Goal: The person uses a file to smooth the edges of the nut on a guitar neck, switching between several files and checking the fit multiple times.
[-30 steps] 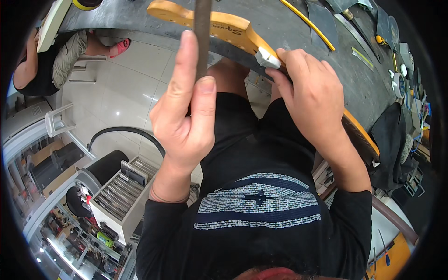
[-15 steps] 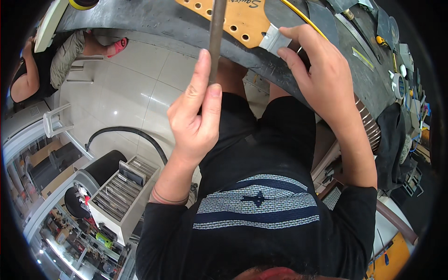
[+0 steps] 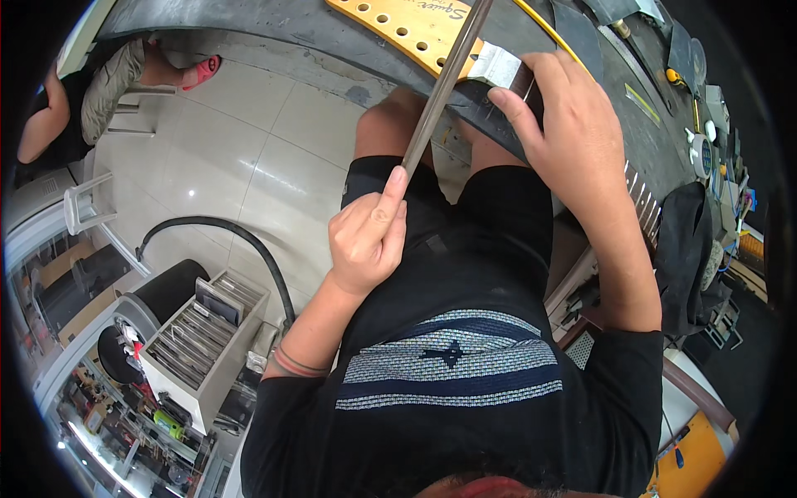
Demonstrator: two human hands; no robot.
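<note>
My left hand [image 3: 367,241] grips the near end of a long flat metal file [image 3: 444,83], index finger stretched along it. The file slants up to where a yellow wooden guitar headstock [image 3: 415,29] with a row of holes meets the neck. A small white block [image 3: 496,66] sits at that joint on the dark fretboard [image 3: 643,199]. My right hand [image 3: 577,124] lies over the neck just right of the block, fingertips touching it and pressing the neck onto the dark grey workbench [image 3: 274,21].
Small tools and a yellow cable [image 3: 548,29] lie on the bench at upper right. A black cloth [image 3: 689,249] hangs at the right. Below left stand a white rack of flat tools [image 3: 199,332] and a black hose [image 3: 216,228]. Another person [image 3: 91,91] sits at upper left.
My left hand has drawn back toward my body and down, the file sliding with it. The view shifted, so the headstock sits higher. My right hand stays on the neck.
</note>
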